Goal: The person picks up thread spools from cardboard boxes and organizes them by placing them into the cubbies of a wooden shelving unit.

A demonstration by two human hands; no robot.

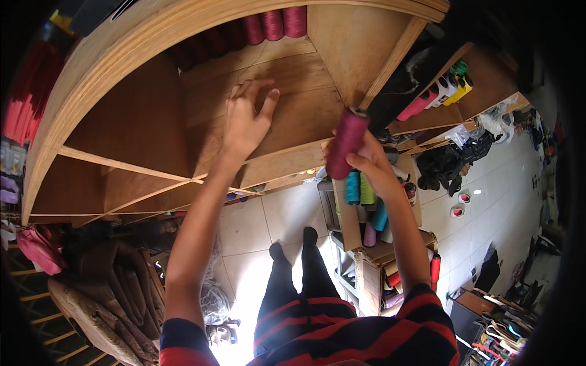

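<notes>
In the head view, your right hand [373, 166] holds the dark red spool [347, 146], thumb pressed along its lower right flank and fingers wrapped round the far side, partly hidden by the thread. The spool is at the right front corner of the wooden compartment [299, 116], its upper end overlapping the foot of the right side wall [360, 46] from where you look; you cannot tell whether the two touch. Its long axis is tilted, the capped end up and slightly right, the other end down and left toward your body.

Your left hand [246, 125] is empty, fingers loosely spread and a little bent, thumb well out to the side. It is over the compartment floor, left of the spool and well apart from it; whether a fingertip meets the wood is unclear. The row of red spools [273, 25] stands at the back, straight beyond your left fingers, so your left hand is nearer to it, while the held spool lies farther off, forward and to the right. Below your right hand, an open cardboard box [350, 229] carries teal, green and other spools.
</notes>
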